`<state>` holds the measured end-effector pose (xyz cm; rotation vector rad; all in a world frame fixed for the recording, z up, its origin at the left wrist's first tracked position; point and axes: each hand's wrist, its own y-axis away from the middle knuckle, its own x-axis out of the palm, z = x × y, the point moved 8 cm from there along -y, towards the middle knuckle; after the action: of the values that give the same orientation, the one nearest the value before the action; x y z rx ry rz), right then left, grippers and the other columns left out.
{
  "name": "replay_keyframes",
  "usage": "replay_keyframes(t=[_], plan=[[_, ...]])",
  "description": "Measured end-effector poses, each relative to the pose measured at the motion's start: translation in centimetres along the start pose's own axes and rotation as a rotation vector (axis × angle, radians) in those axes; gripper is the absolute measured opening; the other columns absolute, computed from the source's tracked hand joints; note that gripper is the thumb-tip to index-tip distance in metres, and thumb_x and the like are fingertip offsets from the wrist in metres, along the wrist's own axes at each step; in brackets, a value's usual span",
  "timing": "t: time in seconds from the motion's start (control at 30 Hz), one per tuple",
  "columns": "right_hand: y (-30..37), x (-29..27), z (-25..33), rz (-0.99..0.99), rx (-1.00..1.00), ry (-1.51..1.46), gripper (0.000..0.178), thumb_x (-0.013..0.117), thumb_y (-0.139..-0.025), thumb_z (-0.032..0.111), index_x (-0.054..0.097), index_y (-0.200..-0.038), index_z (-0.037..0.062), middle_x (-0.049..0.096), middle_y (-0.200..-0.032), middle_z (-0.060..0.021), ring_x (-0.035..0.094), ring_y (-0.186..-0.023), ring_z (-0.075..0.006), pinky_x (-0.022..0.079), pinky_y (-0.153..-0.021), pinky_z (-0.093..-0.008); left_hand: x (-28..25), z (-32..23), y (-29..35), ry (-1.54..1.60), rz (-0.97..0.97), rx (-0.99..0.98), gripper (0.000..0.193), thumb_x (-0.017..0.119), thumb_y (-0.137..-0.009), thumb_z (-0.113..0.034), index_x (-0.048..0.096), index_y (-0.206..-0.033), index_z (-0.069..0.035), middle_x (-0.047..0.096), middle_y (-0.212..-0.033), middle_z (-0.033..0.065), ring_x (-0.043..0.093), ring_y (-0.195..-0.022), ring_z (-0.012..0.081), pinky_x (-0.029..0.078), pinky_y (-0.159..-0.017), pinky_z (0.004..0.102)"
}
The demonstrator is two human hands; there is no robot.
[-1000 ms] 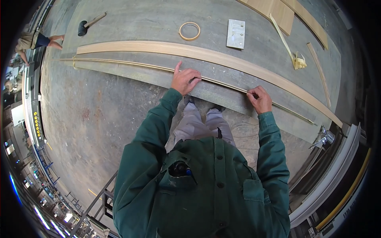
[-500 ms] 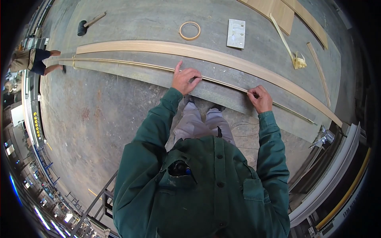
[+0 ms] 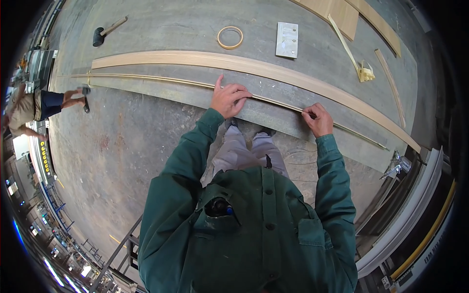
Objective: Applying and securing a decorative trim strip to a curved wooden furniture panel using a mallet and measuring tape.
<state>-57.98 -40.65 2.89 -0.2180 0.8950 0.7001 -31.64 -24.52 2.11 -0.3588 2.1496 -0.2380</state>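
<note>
A long, thin strip [image 3: 278,102] runs along the near edge of the grey worktable, pale on one edge and darker in places. My left hand [image 3: 228,99] is closed on it near the middle, thumb and fingers pinching, with one finger raised. Farther right, my right hand [image 3: 318,119] pinches the same strip between thumb and fingertips. Just beyond the strip lies a long pale wooden board [image 3: 205,59], apart from both hands. A band of yellowish tape [image 3: 89,78] appears around the strip's far left part.
On the grey worktable [image 3: 166,29] lie a rubber mallet [image 3: 99,36], a tape roll [image 3: 230,37], a metal plate [image 3: 287,40], crumpled tape [image 3: 365,73] and wooden panels [image 3: 342,17]. A spray gun [image 3: 399,165] hangs at the right corner. Another person [image 3: 41,105] walks at the left.
The other person at the left has stepped nearer along the floor. Both my hands keep their grip on the strip, and the view has shifted slightly.
</note>
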Motion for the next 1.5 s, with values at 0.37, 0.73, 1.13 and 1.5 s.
replay_keyframes(t=[0.37,0.73,1.13,1.5], plan=[[0.2,0.0,0.5,-0.018,-0.014,0.028,0.011,0.074,-0.080,0.020,0.070,-0.083,0.0107,0.063,-0.083,-0.0042,0.065,-0.075,-0.0251,0.051,-0.066,-0.0345,3.7,-3.7,-1.9,0.105,-0.025,0.052,0.016,0.074,-0.081,-0.022,0.071,-0.096,-0.024,0.063,-0.096,-0.0064,0.062,-0.096,0.0152,0.034,-0.109,0.0497],[0.4,-0.2,0.5,-0.039,-0.010,0.066,0.010,0.074,-0.078,0.020,0.069,-0.082,0.0120,0.064,-0.085,-0.0033,0.065,-0.078,-0.0264,0.052,-0.066,-0.0357,3.9,-4.4,-2.0,0.042,-0.040,0.101,0.017,0.075,-0.077,-0.017,0.072,-0.092,-0.023,0.064,-0.095,-0.0064,0.062,-0.093,0.0154,0.039,-0.103,0.0470],[0.4,-0.7,1.0,-0.063,-0.054,0.067,0.009,0.073,-0.078,0.020,0.069,-0.081,0.0119,0.063,-0.082,-0.0036,0.065,-0.076,-0.0267,0.051,-0.065,-0.0360,4.0,-4.7,-2.5,0.072,-0.049,0.052,0.011,0.075,-0.078,-0.019,0.067,-0.086,-0.019,0.063,-0.090,-0.0049,0.062,-0.090,0.0162,0.039,-0.101,0.0449],[0.3,-0.3,0.8,-0.062,-0.048,0.094,0.008,0.072,-0.078,0.019,0.068,-0.079,0.0123,0.063,-0.082,-0.0037,0.065,-0.078,-0.0269,0.052,-0.066,-0.0371,4.3,-4.6,-2.5,0.086,-0.059,0.030,0.010,0.075,-0.078,-0.020,0.067,-0.084,-0.019,0.062,-0.089,-0.0049,0.062,-0.088,0.0162,0.040,-0.099,0.0431]])
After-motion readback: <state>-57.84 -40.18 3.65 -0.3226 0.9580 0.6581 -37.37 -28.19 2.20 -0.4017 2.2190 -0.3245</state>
